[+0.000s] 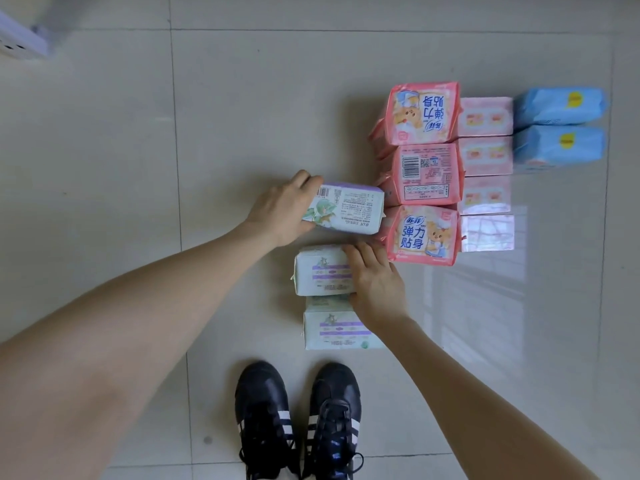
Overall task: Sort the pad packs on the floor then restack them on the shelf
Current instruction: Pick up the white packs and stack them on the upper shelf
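Note:
Pad packs lie in groups on the tiled floor. My left hand grips the left end of a white-and-green pack, held just left of the coral packs. My right hand rests on the right end of a second white pack; whether its fingers grip it is unclear. A third white pack lies just below that one. Three coral packs form a column, with pale pink packs to their right and two blue packs at the far right.
My two black shoes stand just below the white packs. A white shelf edge shows in the top left corner. Bare tiles stretch to the left and along the top.

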